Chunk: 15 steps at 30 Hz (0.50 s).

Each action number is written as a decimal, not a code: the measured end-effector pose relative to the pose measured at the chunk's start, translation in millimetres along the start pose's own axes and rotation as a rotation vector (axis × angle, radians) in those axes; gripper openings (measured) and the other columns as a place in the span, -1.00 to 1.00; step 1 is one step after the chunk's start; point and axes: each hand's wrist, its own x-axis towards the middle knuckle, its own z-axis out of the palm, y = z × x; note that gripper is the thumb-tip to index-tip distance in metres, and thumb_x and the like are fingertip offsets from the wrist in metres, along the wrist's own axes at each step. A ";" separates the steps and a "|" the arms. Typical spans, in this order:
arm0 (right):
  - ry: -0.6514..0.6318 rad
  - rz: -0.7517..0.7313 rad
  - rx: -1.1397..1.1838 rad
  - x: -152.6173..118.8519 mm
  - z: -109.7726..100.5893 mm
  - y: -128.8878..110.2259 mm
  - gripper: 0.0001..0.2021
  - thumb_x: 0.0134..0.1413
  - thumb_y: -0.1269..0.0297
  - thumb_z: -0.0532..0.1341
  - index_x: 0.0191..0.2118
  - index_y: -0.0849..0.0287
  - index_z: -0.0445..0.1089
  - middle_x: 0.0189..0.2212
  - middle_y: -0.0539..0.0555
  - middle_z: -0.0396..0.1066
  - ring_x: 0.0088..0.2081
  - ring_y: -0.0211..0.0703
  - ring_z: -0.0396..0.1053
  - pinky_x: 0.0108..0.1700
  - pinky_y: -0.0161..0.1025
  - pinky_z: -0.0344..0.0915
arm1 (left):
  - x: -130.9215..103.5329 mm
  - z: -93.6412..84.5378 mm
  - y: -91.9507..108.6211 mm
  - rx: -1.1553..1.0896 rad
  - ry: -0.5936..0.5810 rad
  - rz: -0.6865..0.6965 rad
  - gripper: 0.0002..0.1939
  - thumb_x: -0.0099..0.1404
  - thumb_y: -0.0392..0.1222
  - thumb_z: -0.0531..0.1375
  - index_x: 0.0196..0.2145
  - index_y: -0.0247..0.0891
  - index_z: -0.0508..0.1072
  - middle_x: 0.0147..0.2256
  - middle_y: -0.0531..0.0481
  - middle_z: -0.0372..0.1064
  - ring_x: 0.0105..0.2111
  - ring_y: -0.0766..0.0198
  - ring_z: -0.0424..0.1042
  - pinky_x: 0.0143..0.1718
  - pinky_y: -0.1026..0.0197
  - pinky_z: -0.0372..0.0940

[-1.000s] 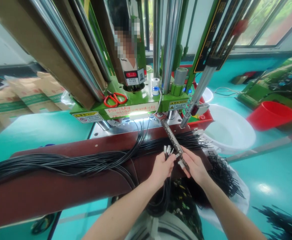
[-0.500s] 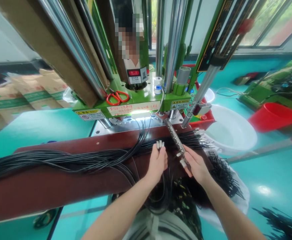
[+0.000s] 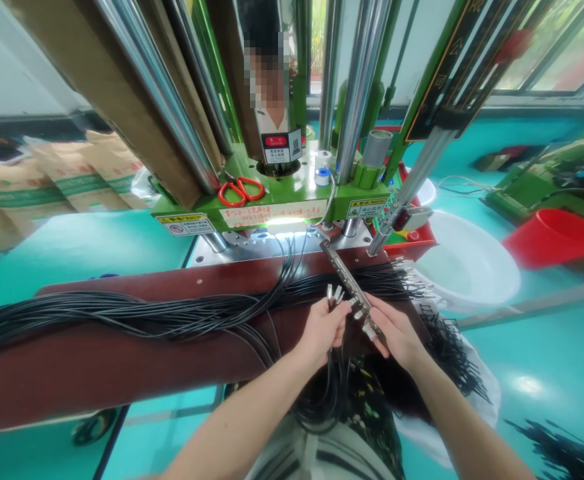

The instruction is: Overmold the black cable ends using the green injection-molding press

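My left hand [image 3: 325, 328] is closed around several black cables, whose silver connector ends [image 3: 334, 293] stick up above the fingers. Its fingertips are at the side of a long metal bar [image 3: 346, 277] with small fittings along it. My right hand [image 3: 392, 331] grips the lower end of that bar, which slants up and left toward the machine's lit opening. Loops of the held cables hang down over my lap. Behind my hands a thick bundle of black cables [image 3: 137, 318] lies along the brown board [image 3: 122, 383].
A green press [image 3: 197, 203] stands ahead, with red-handled scissors [image 3: 241, 192] on its ledge. To the right are a white tub [image 3: 472, 263], a red bucket [image 3: 557, 237] and a pile of black cable pieces [image 3: 455, 353]. Paper sacks [image 3: 62, 177] stand at left.
My left hand has moved right with its cables, up to the metal bar. The bar's far end sits slightly further left in view. The camera view has shifted a little.
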 end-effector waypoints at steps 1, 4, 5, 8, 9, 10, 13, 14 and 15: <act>-0.003 0.000 0.003 -0.2 0.0 -0.2 -0.49 0.07 0.06 0.09 0.09 0.24 0.21 -0.64 -0.01 0.32 -0.80 -0.43 0.07 -0.81 -0.42 -0.04 | -0.4 0.6 0.4 -0.001 0.005 -0.003 -0.59 -0.08 0.06 0.27 -0.51 -0.25 0.17 -0.78 0.30 -0.08 -0.80 0.58 -0.16 -0.80 0.45 -0.27; -0.012 -0.002 -0.010 -0.7 -0.2 -1.2 -0.48 0.07 0.05 0.09 0.09 0.25 0.21 -0.65 -0.02 0.31 -0.80 -0.41 0.07 -0.81 -0.41 -0.02 | -1.1 1.7 0.9 0.002 0.013 -0.010 -0.59 -0.08 0.06 0.27 -0.52 -0.24 0.15 -0.79 0.31 -0.09 -0.81 0.58 -0.16 -0.80 0.45 -0.29; -0.012 -0.002 -0.022 -0.8 -0.2 -1.6 -0.47 0.07 0.05 0.09 0.09 0.25 0.21 -0.66 -0.02 0.30 -0.80 -0.41 0.07 -0.81 -0.41 -0.01 | -1.1 1.7 0.7 0.003 0.015 -0.009 -0.59 -0.08 0.06 0.27 -0.52 -0.24 0.15 -0.79 0.31 -0.10 -0.81 0.59 -0.17 -0.80 0.45 -0.29; -0.025 -0.006 -0.077 -1.3 0.1 -3.0 -0.46 0.07 0.03 0.07 0.11 0.25 0.18 -0.70 -0.05 0.27 -0.80 -0.40 0.06 -0.80 -0.40 0.00 | -0.5 0.6 -1.6 0.009 0.026 0.005 -0.58 -0.08 0.05 0.28 -0.53 -0.23 0.12 -0.79 0.31 -0.09 -0.82 0.58 -0.16 -0.80 0.46 -0.29; -0.037 -0.008 -0.099 -1.7 0.6 -3.6 -0.45 0.08 0.02 0.07 0.12 0.25 0.17 -0.70 -0.06 0.25 -0.80 -0.40 0.06 -0.80 -0.41 0.00 | -0.2 -0.1 -2.9 0.014 0.031 0.017 -0.58 -0.08 0.05 0.27 -0.53 -0.23 0.12 -0.79 0.31 -0.09 -0.82 0.58 -0.15 -0.80 0.46 -0.28; -0.048 -0.011 -0.124 -2.0 1.2 -4.2 -0.44 0.08 0.02 0.06 0.13 0.25 0.16 -0.71 -0.07 0.24 -0.80 -0.40 0.05 -0.80 -0.41 0.01 | 0.0 -1.0 -4.4 0.022 0.037 0.035 -0.58 -0.07 0.06 0.27 -0.53 -0.23 0.12 -0.79 0.30 -0.08 -0.82 0.58 -0.14 -0.80 0.46 -0.26; -0.067 -0.018 -0.178 -2.9 3.1 -5.6 -0.44 0.07 0.01 0.06 0.13 0.24 0.15 -0.71 -0.08 0.22 -0.79 -0.43 0.04 -0.78 -0.42 0.03 | 0.2 -3.7 -8.7 0.058 0.045 0.089 -0.59 -0.04 0.08 0.25 -0.52 -0.23 0.13 -0.78 0.29 -0.08 -0.81 0.57 -0.12 -0.80 0.46 -0.23; -0.071 -0.014 -0.177 -2.9 3.4 -5.8 -0.43 0.07 0.00 0.06 0.13 0.24 0.15 -0.71 -0.08 0.22 -0.79 -0.43 0.03 -0.78 -0.42 0.03 | 0.2 -4.3 -9.3 0.064 0.041 0.100 -0.60 -0.03 0.08 0.24 -0.50 -0.22 0.13 -0.77 0.30 -0.08 -0.81 0.57 -0.12 -0.80 0.46 -0.23; -0.075 -0.007 -0.165 -2.8 3.4 -5.7 -0.43 0.07 0.00 0.06 0.13 0.25 0.15 -0.71 -0.08 0.22 -0.79 -0.43 0.03 -0.78 -0.42 0.02 | 0.3 -4.9 -9.2 0.062 0.036 0.106 -0.60 -0.01 0.09 0.22 -0.48 -0.21 0.12 -0.76 0.30 -0.09 -0.80 0.57 -0.13 -0.80 0.46 -0.24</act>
